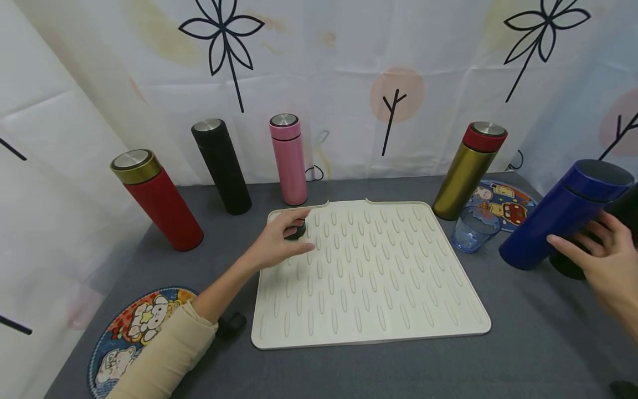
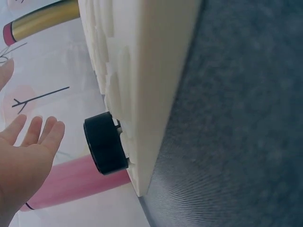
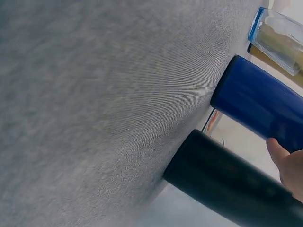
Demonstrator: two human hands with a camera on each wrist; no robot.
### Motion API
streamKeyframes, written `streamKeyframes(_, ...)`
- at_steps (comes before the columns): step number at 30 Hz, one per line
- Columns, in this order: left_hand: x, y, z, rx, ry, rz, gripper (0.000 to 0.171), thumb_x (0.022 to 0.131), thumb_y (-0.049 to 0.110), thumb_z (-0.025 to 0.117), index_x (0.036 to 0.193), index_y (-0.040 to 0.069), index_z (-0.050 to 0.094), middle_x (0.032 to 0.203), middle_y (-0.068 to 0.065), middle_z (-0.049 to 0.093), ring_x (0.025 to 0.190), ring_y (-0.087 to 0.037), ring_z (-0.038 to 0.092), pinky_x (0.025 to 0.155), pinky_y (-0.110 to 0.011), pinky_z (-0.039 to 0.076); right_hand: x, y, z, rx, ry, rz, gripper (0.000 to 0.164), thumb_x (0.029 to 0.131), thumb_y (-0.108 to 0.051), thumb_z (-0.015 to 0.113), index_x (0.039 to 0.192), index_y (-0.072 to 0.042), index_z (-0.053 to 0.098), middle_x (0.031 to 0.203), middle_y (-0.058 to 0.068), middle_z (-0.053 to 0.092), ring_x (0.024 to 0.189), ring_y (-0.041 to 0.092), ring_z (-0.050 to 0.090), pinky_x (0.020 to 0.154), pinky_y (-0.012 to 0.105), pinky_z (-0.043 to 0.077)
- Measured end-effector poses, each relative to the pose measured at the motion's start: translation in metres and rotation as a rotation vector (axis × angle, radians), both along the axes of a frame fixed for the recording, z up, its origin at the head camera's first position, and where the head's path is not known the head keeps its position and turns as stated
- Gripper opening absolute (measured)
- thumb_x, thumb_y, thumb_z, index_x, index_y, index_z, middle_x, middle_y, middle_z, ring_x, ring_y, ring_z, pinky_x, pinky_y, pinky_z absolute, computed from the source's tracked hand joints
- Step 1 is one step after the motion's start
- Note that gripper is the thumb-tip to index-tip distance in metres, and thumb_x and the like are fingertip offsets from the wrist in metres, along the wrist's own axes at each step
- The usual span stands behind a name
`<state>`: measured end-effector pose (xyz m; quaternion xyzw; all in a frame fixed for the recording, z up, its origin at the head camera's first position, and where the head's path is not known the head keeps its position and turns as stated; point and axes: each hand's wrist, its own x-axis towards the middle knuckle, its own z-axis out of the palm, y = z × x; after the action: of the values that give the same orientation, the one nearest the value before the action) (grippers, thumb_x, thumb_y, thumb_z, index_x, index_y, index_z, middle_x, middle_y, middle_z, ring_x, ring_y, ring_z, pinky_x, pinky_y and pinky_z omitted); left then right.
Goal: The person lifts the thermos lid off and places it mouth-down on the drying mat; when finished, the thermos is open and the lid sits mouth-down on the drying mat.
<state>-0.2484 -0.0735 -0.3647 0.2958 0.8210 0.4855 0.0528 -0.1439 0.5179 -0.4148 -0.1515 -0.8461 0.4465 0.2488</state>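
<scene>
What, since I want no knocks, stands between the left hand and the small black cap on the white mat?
Nothing visible does: no object shows in the gap between the left hand and the small black cap. The pink bottle stands beyond the white mat.

Grey table [image 1: 349,371], cream mat [image 1: 371,277], six bottles [image 1: 553,216], clear cup [image 1: 476,231], two round mats [image 1: 116,363]

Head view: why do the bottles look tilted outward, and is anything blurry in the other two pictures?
Head view: the red bottle and blue bottle splay opposite ways, probably wide-angle distortion; left wrist view: turned sideways, with the close grey tabletop soft; right wrist view: also sideways, grey tabletop blurred up close, texture clearer towards the blue bottle.
</scene>
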Motion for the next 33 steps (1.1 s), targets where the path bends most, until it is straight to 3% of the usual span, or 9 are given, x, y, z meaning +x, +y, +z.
streamKeyframes(2,0.000,0.000,-0.001,-0.004,-0.001,0.004,0.074,0.084,0.014,0.077,0.147,0.008,0.039,0.145,-0.014,0.040,0.129,-0.032,0.043,0.107,-0.042,0.037,-0.004,0.001,-0.001,-0.015,-0.028,-0.016,0.087,0.093,-0.022,0.064,0.153,-0.038,0.004,0.161,-0.005,0.009,0.145,0.019,0.016,0.115,0.044,0.016)
streamKeyframes(5,0.001,-0.001,-0.002,-0.013,0.004,0.015,0.074,0.084,0.014,0.077,0.147,0.006,0.039,0.144,-0.015,0.041,0.128,-0.031,0.045,0.106,-0.041,0.038,-0.009,0.003,-0.003,-0.025,-0.052,-0.039,0.086,0.092,-0.028,0.065,0.153,-0.040,0.005,0.161,-0.004,0.010,0.146,0.022,0.015,0.114,0.053,0.012)
streamKeyframes(15,0.004,-0.004,-0.002,-0.022,0.009,0.019,0.072,0.085,0.016,0.076,0.147,0.004,0.039,0.143,-0.017,0.042,0.127,-0.032,0.046,0.106,-0.042,0.038,-0.016,-0.005,-0.001,-0.091,-0.022,-0.060,0.085,0.091,-0.027,0.066,0.153,-0.037,0.009,0.160,-0.001,0.014,0.145,0.021,0.018,0.115,0.049,0.012)
streamKeyframes(21,0.006,-0.003,-0.002,-0.015,0.006,0.007,0.071,0.086,0.016,0.075,0.147,0.004,0.039,0.144,-0.018,0.041,0.127,-0.032,0.046,0.106,-0.042,0.038,-0.020,-0.005,-0.001,-0.091,-0.078,-0.098,0.086,0.089,-0.036,0.067,0.153,-0.039,0.010,0.160,-0.001,0.015,0.145,0.023,0.017,0.114,0.052,0.011)
streamKeyframes(33,0.010,0.001,-0.001,0.001,-0.006,-0.014,0.073,0.085,0.016,0.076,0.147,0.005,0.039,0.145,-0.015,0.041,0.129,-0.032,0.044,0.107,-0.042,0.037,-0.022,-0.010,-0.002,-0.003,-0.111,-0.085,0.090,0.084,-0.041,0.072,0.152,-0.042,0.012,0.160,0.005,0.015,0.144,0.034,0.015,0.110,0.062,0.015)
